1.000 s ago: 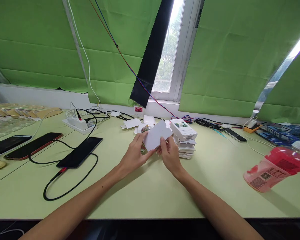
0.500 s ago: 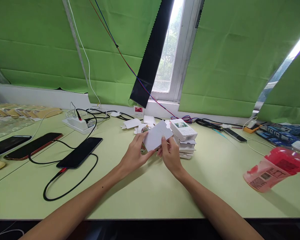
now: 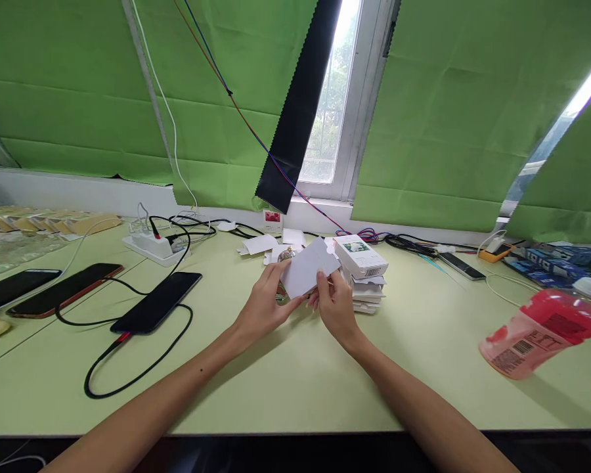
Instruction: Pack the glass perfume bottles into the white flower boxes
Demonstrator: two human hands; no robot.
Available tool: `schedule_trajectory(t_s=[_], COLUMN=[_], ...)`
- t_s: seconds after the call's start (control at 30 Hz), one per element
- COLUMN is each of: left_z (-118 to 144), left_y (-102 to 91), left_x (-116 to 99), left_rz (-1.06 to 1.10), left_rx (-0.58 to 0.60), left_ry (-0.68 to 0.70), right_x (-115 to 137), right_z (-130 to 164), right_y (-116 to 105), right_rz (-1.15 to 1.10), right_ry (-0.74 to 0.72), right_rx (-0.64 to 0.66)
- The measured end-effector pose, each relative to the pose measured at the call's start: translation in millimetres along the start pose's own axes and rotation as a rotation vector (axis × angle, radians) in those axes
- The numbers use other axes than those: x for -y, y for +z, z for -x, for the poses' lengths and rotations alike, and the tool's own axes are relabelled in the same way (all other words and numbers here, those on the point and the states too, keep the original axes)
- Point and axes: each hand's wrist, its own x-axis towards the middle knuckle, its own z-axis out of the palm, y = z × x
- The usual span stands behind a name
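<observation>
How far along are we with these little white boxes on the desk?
Done, by the look of it: one assembled printed box lies on the stack of flat white blanks. In hand: the left hand and right hand grip a flat white carton blank, not yet folded into shape. Left: the stacked blanks, plus loose white pieces behind the hands.

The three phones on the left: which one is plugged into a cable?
The black phone nearest the hands: a red-tipped black cable enters its near end. The red-edged phone and far-left phone show none.
</observation>
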Motion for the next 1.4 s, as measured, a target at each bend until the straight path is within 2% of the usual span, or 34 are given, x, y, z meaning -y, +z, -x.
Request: schedule_trajectory(t_s=[1.4], left_z=[0.1], left_y=[1.5], left_x=[7.3], left_rz=[0.061], left_rx=[-0.040], left_ry=[0.020], right_x=[-5.7], right_z=[-2.2], right_y=[-0.8], right_rz=[-0.067], right_ry=[-0.041], right_rx=[0.017])
